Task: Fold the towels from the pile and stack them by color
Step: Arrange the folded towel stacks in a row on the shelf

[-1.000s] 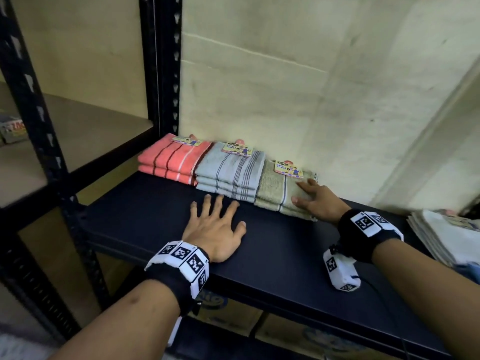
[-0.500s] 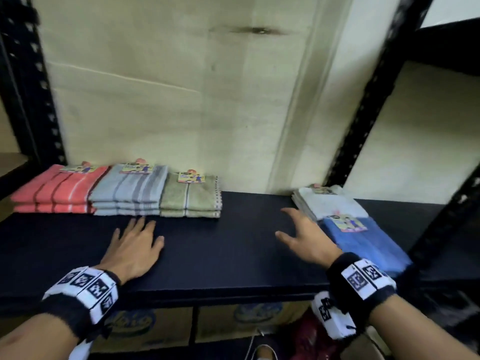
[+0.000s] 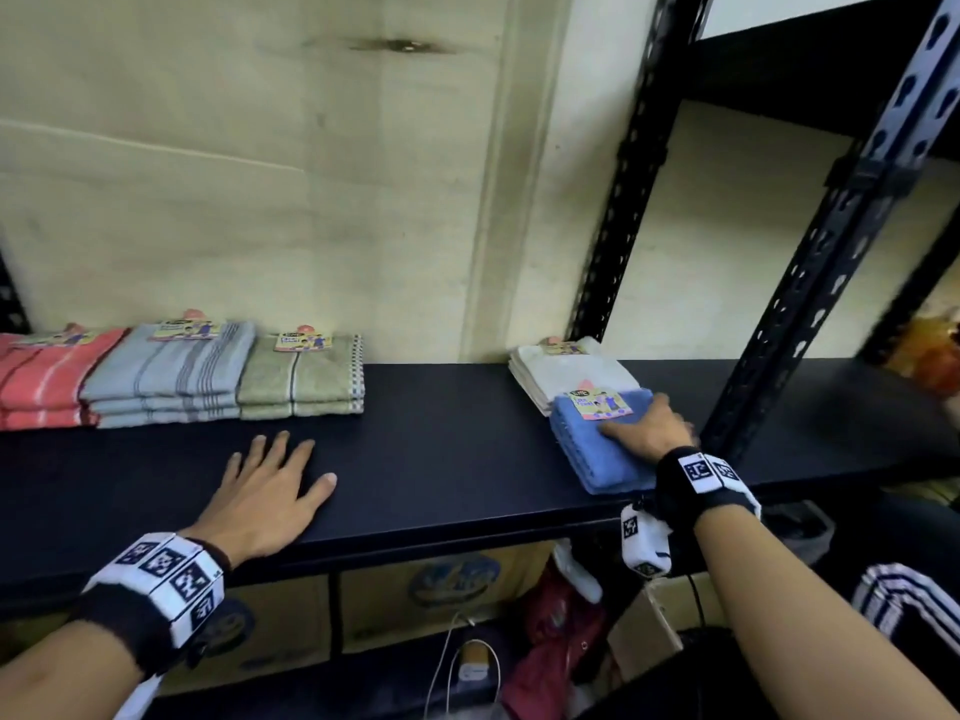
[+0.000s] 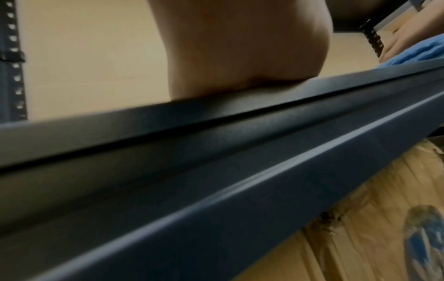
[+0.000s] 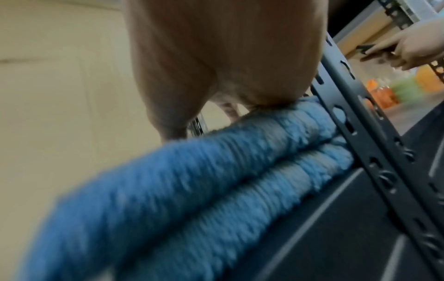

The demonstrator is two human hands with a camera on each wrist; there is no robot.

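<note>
Three folded stacks stand at the back left of the black shelf (image 3: 447, 433): coral towels (image 3: 47, 381), grey towels (image 3: 166, 376) and green towels (image 3: 301, 376). At the right, a folded blue towel (image 3: 592, 454) lies partly over a white towel pile (image 3: 571, 366). My right hand (image 3: 649, 428) rests on top of the blue towel (image 5: 192, 180), palm down, thumb stretched left; its fingertips are blurred. In the right wrist view the right hand (image 5: 228, 57) presses on the towel's top fold. My left hand (image 3: 270, 485) lies flat and spread on the bare shelf, holding nothing.
A black perforated rack post (image 3: 831, 252) stands just right of my right hand. Cardboard boxes (image 3: 457, 584), cables and red cloth sit below the shelf. A striped black-and-white item (image 3: 904, 605) is at lower right. Another person's hand (image 5: 413, 49) holds something dark beyond the post.
My right hand left the green stack, swung right across the shelf and came down on the blue towel. The view turned right with it. My left hand stayed flat on the shelf.
</note>
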